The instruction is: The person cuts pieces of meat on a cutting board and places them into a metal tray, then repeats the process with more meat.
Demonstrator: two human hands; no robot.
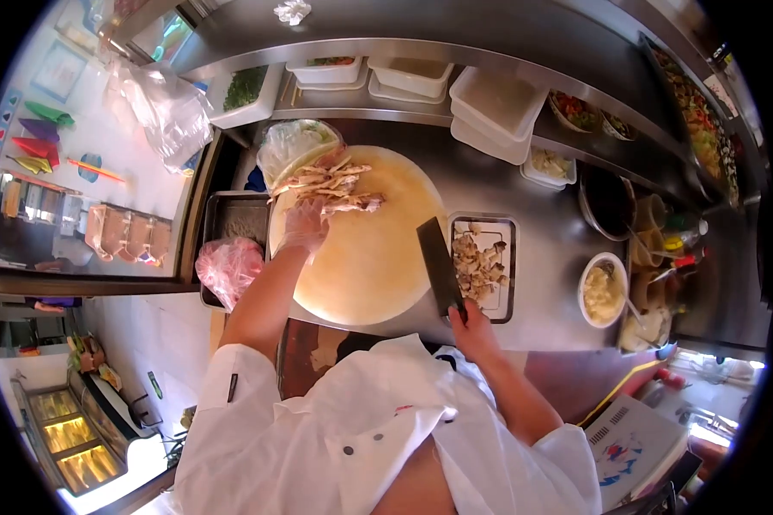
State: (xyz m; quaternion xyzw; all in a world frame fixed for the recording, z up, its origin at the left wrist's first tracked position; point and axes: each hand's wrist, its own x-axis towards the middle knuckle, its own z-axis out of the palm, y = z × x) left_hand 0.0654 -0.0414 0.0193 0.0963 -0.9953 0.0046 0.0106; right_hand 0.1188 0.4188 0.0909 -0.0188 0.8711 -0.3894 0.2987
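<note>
My left hand [307, 225], in a clear plastic glove, reaches onto a pile of long, bony-looking meat pieces [331, 178] at the far left of the round chopping board [365, 266]. Its fingers close on the nearest pieces, and the fingertips are partly hidden. My right hand [472, 330] grips the handle of a cleaver [439, 266]. The dark blade points away from me, over the gap between the board's right edge and a metal tray [508, 296]. Chopped meat pieces [479, 262] lie in that tray.
A plastic bag [296, 150] stands behind the pile; a pink bag [230, 268] rests on a dark tray [232, 215] at left. To the right are a white bowl [604, 292] with a spoon and a dark pot [605, 202]. White containers [494, 107] line the back shelf.
</note>
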